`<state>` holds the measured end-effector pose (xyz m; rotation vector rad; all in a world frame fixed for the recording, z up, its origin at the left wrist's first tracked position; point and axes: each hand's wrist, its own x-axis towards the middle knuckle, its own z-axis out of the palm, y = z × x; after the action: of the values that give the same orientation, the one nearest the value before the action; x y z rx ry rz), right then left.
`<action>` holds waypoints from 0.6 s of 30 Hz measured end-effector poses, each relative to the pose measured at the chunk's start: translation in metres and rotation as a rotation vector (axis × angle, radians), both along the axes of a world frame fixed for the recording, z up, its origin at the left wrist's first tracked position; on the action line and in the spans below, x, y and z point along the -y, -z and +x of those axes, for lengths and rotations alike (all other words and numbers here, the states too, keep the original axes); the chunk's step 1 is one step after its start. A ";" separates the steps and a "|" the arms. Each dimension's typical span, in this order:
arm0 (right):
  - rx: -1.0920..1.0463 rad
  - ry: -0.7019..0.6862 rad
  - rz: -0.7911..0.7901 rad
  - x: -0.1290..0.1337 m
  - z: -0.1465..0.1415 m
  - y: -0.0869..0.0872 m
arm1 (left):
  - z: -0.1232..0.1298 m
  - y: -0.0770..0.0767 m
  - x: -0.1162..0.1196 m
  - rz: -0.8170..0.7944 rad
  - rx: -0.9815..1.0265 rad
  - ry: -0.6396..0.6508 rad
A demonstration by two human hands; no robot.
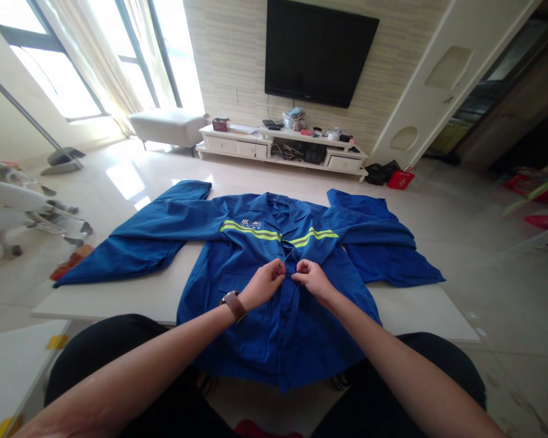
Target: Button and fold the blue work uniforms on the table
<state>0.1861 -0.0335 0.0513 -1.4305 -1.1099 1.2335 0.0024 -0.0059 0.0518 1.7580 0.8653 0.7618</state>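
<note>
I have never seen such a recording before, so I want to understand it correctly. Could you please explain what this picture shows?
There is no machine here, only a person's two bare hands. The single picture comes from a camera worn on that person's head, looking forward and down. A blue jacket with bright chest stripes lies spread on a white table. The left hand and right hand pinch its front near the middle. A watch sits on the left wrist.
</note>
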 end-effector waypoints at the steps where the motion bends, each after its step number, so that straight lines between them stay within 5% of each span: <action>1: 0.001 0.000 0.000 0.000 0.000 0.000 | 0.000 -0.002 0.002 0.037 -0.018 -0.003; 7: -0.008 -0.005 0.001 0.001 -0.001 -0.002 | 0.000 -0.006 0.003 0.222 -0.066 -0.045; 18: -0.014 -0.007 -0.018 0.002 -0.001 -0.003 | -0.001 -0.011 0.001 0.207 -0.077 -0.003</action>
<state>0.1848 -0.0352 0.0539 -1.4309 -1.0974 1.2593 0.0017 -0.0064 0.0629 1.9801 0.8653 0.8146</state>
